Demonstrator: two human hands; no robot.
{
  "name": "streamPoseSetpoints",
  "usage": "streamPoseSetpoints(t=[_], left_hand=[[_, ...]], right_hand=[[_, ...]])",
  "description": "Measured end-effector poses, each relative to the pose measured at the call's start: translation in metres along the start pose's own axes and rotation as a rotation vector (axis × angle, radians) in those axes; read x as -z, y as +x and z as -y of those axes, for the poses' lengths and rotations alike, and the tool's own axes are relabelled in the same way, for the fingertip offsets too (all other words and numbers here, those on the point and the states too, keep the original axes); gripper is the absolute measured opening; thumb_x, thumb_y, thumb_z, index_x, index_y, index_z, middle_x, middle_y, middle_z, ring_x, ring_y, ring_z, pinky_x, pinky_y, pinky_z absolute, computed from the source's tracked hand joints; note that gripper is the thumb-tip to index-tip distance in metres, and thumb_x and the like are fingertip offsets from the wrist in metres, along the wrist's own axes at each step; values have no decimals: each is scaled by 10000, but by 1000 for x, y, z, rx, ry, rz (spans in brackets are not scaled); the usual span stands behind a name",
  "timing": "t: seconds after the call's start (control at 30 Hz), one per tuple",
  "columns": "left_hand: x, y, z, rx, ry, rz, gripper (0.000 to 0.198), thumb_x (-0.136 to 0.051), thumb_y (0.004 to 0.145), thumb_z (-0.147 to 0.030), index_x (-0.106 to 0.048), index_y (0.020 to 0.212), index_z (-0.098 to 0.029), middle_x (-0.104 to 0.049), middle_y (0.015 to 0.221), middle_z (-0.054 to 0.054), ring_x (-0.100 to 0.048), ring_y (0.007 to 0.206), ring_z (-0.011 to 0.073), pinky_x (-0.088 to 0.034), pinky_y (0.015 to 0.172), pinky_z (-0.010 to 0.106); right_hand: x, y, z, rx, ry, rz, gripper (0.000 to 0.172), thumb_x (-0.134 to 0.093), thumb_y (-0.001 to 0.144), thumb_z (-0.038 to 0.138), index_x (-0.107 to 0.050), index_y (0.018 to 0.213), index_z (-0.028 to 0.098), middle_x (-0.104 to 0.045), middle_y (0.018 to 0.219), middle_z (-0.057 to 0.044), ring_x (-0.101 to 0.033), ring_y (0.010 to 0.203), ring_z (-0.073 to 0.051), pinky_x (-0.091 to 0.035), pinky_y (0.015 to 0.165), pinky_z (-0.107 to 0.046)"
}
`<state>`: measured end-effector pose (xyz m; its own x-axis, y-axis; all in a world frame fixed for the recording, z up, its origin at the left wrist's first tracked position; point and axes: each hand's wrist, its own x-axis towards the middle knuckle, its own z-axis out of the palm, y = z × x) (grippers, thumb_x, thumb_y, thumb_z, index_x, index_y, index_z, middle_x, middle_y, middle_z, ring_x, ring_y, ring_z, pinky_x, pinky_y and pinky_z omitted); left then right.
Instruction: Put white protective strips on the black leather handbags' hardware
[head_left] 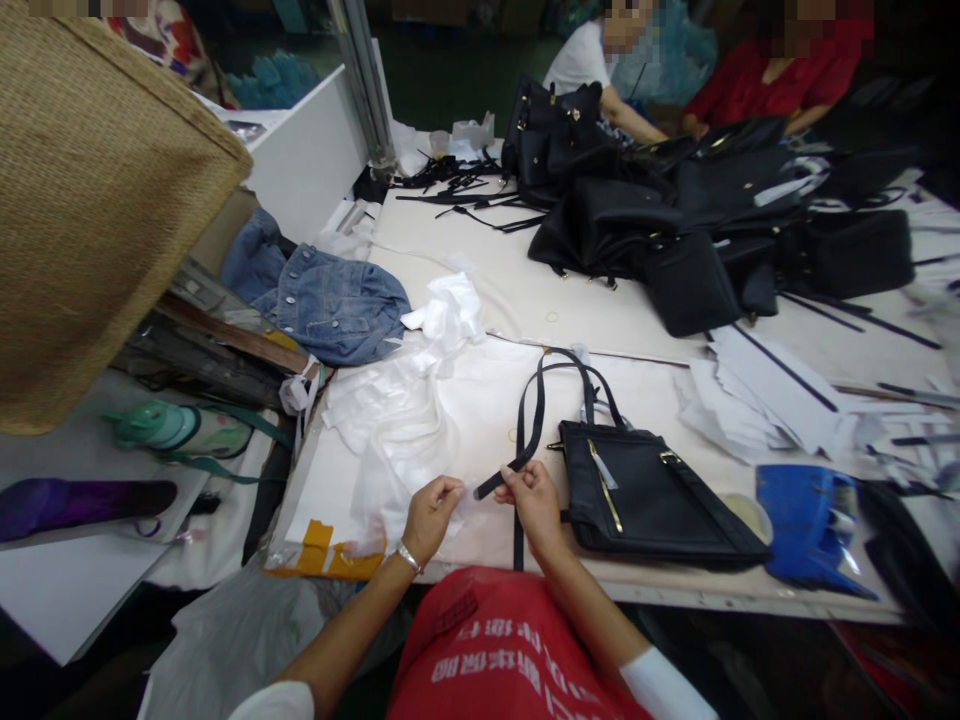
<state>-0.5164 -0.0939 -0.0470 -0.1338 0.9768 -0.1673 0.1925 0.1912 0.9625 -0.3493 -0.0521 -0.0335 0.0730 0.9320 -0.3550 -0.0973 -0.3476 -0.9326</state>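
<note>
My right hand pinches a black strap near its free end, which points left toward my other hand. My left hand is closed, thumb and fingertips together, just short of the strap's tip; what it pinches, if anything, is too small to make out. The strap curves up and back to a black handbag lying to the right of my right hand. Gold zips and fittings show on the bag, and its handles extend away from me. Thin white tissue sheets are spread beyond my left hand.
Black bags are piled across the far table, where two people sit. White paper sheets and a blue pouch lie at the right. Folded denim, a green bottle and hanging burlap are at the left.
</note>
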Motion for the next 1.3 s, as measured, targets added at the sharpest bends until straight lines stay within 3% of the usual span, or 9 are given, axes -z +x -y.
streamPoseSetpoints(t=[0.2, 0.4, 0.6, 0.77, 0.97, 1.1, 1.3], left_hand=[[-7, -1, -7, -14, 9, -24, 217, -540, 805, -374, -629, 765, -181, -615, 728, 8, -539, 718, 157, -418, 691, 251], [-16, 0, -6, 10, -23, -32, 207, -538, 807, -364, -614, 747, -181, -586, 683, -11, -508, 666, 134, -407, 650, 236], [-17, 1, 0, 52, 12, -33, 225, -549, 795, -381, -611, 722, -177, -582, 643, -18, -501, 633, 129, -394, 607, 228], [-16, 1, 1, 50, 27, -29, 221, -549, 795, -379, -612, 722, -180, -590, 646, -20, -506, 629, 128, -394, 607, 227], [-19, 4, -3, 30, 46, -36, 223, -536, 806, -374, -609, 726, -179, -597, 668, -11, -521, 666, 138, -401, 638, 236], [-20, 6, -2, 32, 60, -26, 226, -534, 809, -376, -603, 720, -180, -584, 648, -20, -516, 647, 134, -398, 626, 234], [-21, 9, -5, 27, 95, 2, 219, -518, 823, -360, -603, 741, -175, -594, 672, -16, -521, 667, 132, -395, 640, 233]], right_hand=[[-3, -6, -3, -80, 128, 115, 345, -633, 729, 496, -441, 751, 211, -597, 599, 36, -622, 580, -137, -518, 558, -253], [-5, -8, -18, -51, 54, 91, 325, -678, 681, 456, -482, 673, 198, -506, 590, 49, -464, 533, -86, -392, 500, -191], [-2, -5, -17, -177, 61, 193, 357, -635, 695, 535, -520, 714, 197, -562, 684, 6, -541, 652, -129, -464, 572, -225], [0, 13, -11, -301, 223, 72, 317, -679, 683, 466, -532, 793, 208, -558, 690, 14, -538, 587, -102, -455, 531, -205], [0, 0, -12, -255, 206, 137, 271, -709, 655, 370, -501, 718, 207, -561, 708, 33, -544, 676, -105, -460, 619, -200], [5, -2, -10, -318, 170, 222, 267, -703, 668, 390, -526, 716, 196, -567, 718, 13, -555, 710, -120, -463, 627, -212], [5, 18, -9, -400, 330, 68, 304, -720, 653, 412, -540, 800, 216, -562, 705, 27, -553, 630, -104, -456, 590, -217]])
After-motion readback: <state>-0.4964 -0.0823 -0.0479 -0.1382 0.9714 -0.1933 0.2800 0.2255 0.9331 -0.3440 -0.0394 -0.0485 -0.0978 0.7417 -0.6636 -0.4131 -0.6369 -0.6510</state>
